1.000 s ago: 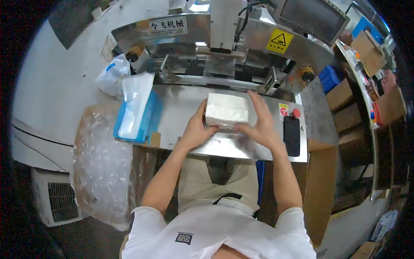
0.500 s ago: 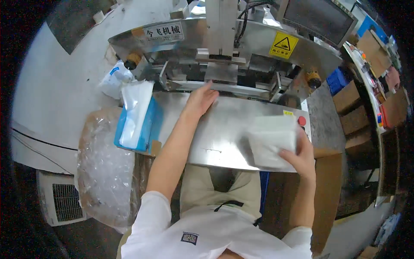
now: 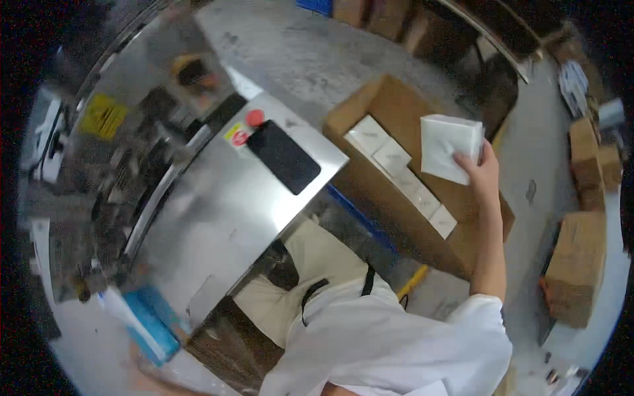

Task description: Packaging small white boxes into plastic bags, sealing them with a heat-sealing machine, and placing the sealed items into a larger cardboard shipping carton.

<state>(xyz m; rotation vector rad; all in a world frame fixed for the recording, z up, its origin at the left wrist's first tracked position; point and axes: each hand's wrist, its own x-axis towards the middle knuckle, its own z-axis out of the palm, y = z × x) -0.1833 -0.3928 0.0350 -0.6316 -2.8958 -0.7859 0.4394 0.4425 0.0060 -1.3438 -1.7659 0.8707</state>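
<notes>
My right hand (image 3: 483,170) is closed on the edge of a white square packet (image 3: 448,146), thumb on its front face. I hold it above an open cardboard box (image 3: 462,241), where several similar white packets (image 3: 396,162) stand in a row along the near wall. At the lower left, my left forearm (image 3: 162,383) reaches toward a blue box (image 3: 153,320) with white sheets or film on top. Blur hides the fingers of my left hand (image 3: 137,358).
Left of the cardboard box is a metal worktable (image 3: 205,218) carrying a black phone-like slab (image 3: 285,158) and a red button (image 3: 255,118). A blurred machine (image 3: 112,171) stands behind it. Brown cartons (image 3: 578,270) sit on the floor at the far right.
My view has swung to the right. The white packet in my right hand has gone from over the metal table to over the cardboard box. My left hand has left the machine front.
</notes>
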